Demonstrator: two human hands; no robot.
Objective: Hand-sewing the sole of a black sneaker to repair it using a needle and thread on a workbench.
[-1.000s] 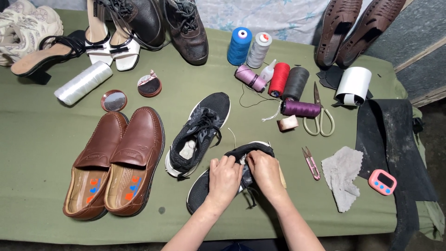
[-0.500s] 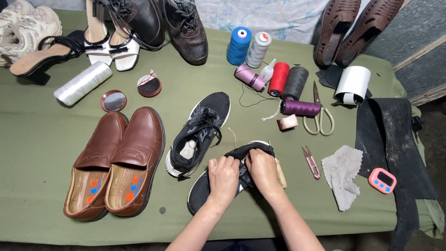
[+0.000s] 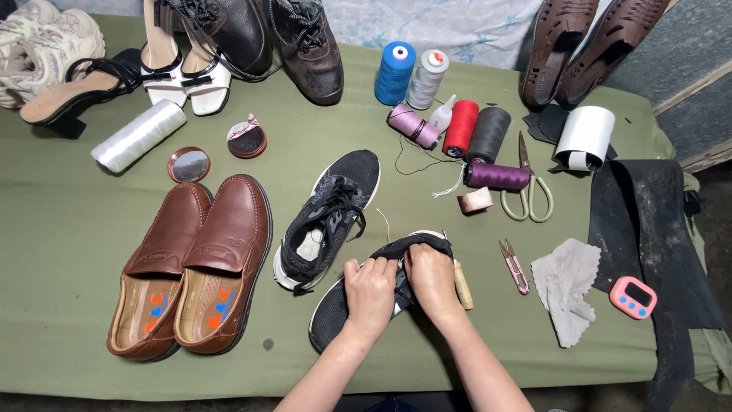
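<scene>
From the head view, both hands clasp a black sneaker (image 3: 358,305) lying at six o'clock on the green table (image 3: 69,229): the left hand (image 3: 371,294) pinches its upper, the right hand (image 3: 431,278) presses closed on the heel end. A thread rises from it, so stitching looks under way, not finished. Its mate (image 3: 328,217) lies just at eleven o'clock, brown loafers (image 3: 194,271) at nine, snips (image 3: 513,265) at three; nothing blocks the hands.
</scene>
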